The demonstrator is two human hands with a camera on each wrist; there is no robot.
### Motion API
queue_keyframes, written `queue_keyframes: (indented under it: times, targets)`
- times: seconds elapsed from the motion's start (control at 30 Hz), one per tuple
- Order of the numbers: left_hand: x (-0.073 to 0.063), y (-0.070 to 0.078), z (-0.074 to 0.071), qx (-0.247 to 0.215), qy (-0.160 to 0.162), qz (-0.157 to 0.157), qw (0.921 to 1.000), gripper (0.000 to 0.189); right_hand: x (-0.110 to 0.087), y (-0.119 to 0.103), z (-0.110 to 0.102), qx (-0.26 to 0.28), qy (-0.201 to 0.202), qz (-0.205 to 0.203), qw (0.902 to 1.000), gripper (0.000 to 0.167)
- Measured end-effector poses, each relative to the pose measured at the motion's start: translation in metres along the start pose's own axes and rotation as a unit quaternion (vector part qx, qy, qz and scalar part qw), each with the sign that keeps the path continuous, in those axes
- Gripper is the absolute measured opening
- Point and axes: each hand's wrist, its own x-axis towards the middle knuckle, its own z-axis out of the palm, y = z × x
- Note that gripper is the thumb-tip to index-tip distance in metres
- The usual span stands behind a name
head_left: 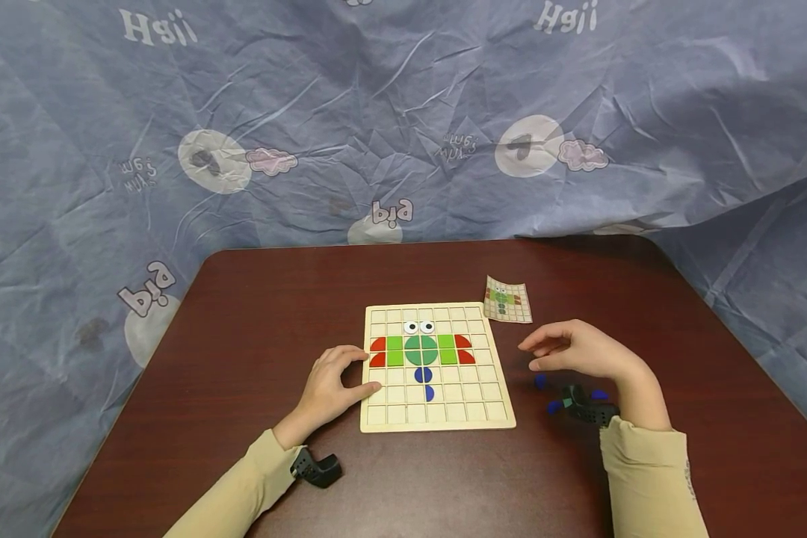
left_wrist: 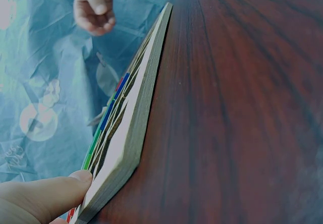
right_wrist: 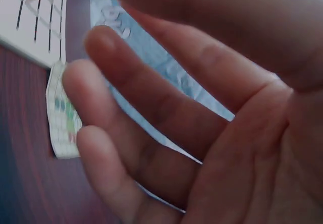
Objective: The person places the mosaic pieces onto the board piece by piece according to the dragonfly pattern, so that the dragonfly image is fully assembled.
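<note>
A pale wooden grid board lies on the table with flat coloured pieces forming a figure. Two eye discs top a green circle, flanked by light green squares and red quarter pieces. Below sit blue half-round pieces. My left hand rests at the board's left edge, its thumb touching the rim. Right of the board, my right hand hovers over the table with loosely bent fingers; nothing shows between them.
Loose blue pieces lie on the dark table below my right hand. A small paper card with a printed figure on a grid lies at the board's upper right corner. A blue-grey printed cloth hangs behind the table.
</note>
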Motion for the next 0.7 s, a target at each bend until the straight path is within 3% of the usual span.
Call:
queue_keyframes:
  times: [0.17, 0.7]
  targets:
    - [0.0, 0.0, 0.0, 0.001, 0.002, 0.002, 1.0, 0.049, -0.004, 0.013, -0.006, -0.003, -0.019, 0.007, 0.9998, 0.035]
    - [0.0, 0.0, 0.0, 0.0, 0.0, -0.001, 1.0, 0.049, 0.002, 0.055, 0.0, 0.061, -0.044, 0.036, 0.9965, 0.036]
